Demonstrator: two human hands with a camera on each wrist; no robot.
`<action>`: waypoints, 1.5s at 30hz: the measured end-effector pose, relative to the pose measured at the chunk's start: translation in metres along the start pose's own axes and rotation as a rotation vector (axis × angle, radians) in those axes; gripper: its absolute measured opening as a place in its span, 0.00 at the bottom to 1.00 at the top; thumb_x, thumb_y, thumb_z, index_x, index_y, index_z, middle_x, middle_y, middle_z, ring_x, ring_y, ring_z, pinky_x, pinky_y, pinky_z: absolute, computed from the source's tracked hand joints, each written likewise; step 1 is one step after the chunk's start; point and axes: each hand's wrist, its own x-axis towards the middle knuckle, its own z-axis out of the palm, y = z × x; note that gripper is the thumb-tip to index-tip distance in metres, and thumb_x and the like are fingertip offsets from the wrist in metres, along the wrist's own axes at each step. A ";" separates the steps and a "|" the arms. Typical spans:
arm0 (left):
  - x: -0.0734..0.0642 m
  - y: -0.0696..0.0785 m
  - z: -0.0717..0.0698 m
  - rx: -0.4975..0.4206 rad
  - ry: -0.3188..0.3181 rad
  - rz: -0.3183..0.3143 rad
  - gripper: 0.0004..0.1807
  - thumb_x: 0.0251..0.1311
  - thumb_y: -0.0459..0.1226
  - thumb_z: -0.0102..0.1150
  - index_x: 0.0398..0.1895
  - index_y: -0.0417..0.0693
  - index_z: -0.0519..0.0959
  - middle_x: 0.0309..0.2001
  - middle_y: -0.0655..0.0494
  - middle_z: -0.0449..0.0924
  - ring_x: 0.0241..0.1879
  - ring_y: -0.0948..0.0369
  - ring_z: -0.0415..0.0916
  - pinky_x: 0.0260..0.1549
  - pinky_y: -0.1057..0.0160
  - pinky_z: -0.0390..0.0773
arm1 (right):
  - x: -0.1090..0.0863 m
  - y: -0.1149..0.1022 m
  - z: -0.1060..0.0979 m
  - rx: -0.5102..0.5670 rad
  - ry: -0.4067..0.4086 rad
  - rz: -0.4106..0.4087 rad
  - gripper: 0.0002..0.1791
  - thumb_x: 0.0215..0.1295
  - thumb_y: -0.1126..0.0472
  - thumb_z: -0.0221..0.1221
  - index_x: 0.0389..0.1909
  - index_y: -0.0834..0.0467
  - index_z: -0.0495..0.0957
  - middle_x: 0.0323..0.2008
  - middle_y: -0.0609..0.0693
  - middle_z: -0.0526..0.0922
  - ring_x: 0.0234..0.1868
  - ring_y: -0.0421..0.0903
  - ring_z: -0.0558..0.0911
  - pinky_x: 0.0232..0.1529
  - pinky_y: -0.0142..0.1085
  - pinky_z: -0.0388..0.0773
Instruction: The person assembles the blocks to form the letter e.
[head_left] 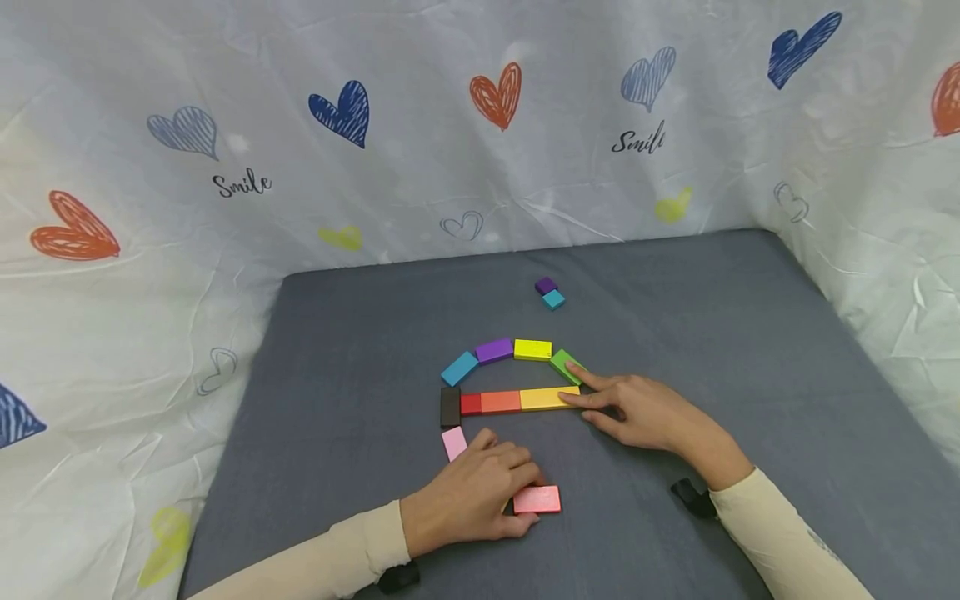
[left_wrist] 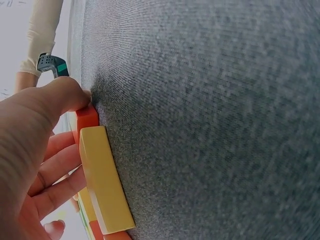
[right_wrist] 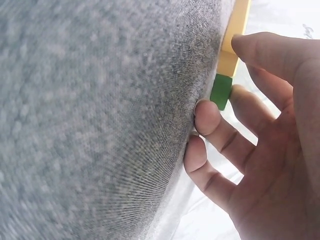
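A coral-pink block (head_left: pixel 537 499) is pinched between the thumb and fingers of my left hand (head_left: pixel 483 492) near the front of the table. Beside it, the left wrist view shows a pale yellow block (left_wrist: pixel 106 180) lying along the fingers. My right hand (head_left: pixel 648 412) touches the green block (head_left: pixel 562 362) and the right end of a yellow-orange block (head_left: pixel 540 399) with extended fingers. That block continues a straight row with an orange block (head_left: pixel 500 402), a red block (head_left: pixel 470 404) and a black block (head_left: pixel 450 407). A light pink block (head_left: pixel 453 443) is partly hidden by my left hand.
Blue (head_left: pixel 459 368), purple (head_left: pixel 494 351) and bright yellow (head_left: pixel 533 349) blocks curve above the row to the green one. Farther back lie small dark purple (head_left: pixel 546 286) and teal (head_left: pixel 553 299) blocks. A grey cloth (head_left: pixel 360 350) covers the table; a heart-print curtain (head_left: pixel 420 167) hangs behind.
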 end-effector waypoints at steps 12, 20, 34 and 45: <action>0.008 -0.011 -0.026 -0.148 0.128 -0.043 0.22 0.75 0.59 0.54 0.56 0.57 0.84 0.46 0.66 0.85 0.45 0.69 0.79 0.48 0.62 0.77 | 0.001 0.001 0.000 -0.006 0.012 0.002 0.25 0.76 0.52 0.64 0.70 0.34 0.78 0.80 0.44 0.64 0.24 0.31 0.64 0.35 0.32 0.71; 0.030 -0.048 -0.076 -0.195 0.370 -0.124 0.13 0.73 0.46 0.62 0.56 0.54 0.84 0.46 0.63 0.85 0.40 0.69 0.80 0.39 0.65 0.82 | 0.002 0.002 0.000 0.010 0.000 -0.012 0.25 0.76 0.53 0.64 0.71 0.35 0.77 0.80 0.44 0.64 0.20 0.31 0.59 0.26 0.30 0.65; 0.083 -0.100 -0.106 -0.227 0.333 -0.198 0.17 0.76 0.44 0.59 0.63 0.55 0.81 0.50 0.62 0.83 0.46 0.66 0.81 0.43 0.63 0.83 | 0.000 0.002 -0.002 0.023 0.001 -0.003 0.24 0.76 0.54 0.64 0.71 0.36 0.78 0.80 0.44 0.64 0.20 0.31 0.61 0.28 0.31 0.66; 0.123 -0.118 -0.101 -0.135 0.202 -0.251 0.21 0.74 0.43 0.63 0.68 0.56 0.79 0.50 0.60 0.85 0.38 0.63 0.83 0.31 0.65 0.81 | -0.001 0.003 -0.002 0.017 -0.006 0.004 0.25 0.77 0.53 0.64 0.71 0.35 0.78 0.81 0.44 0.63 0.20 0.33 0.61 0.29 0.31 0.67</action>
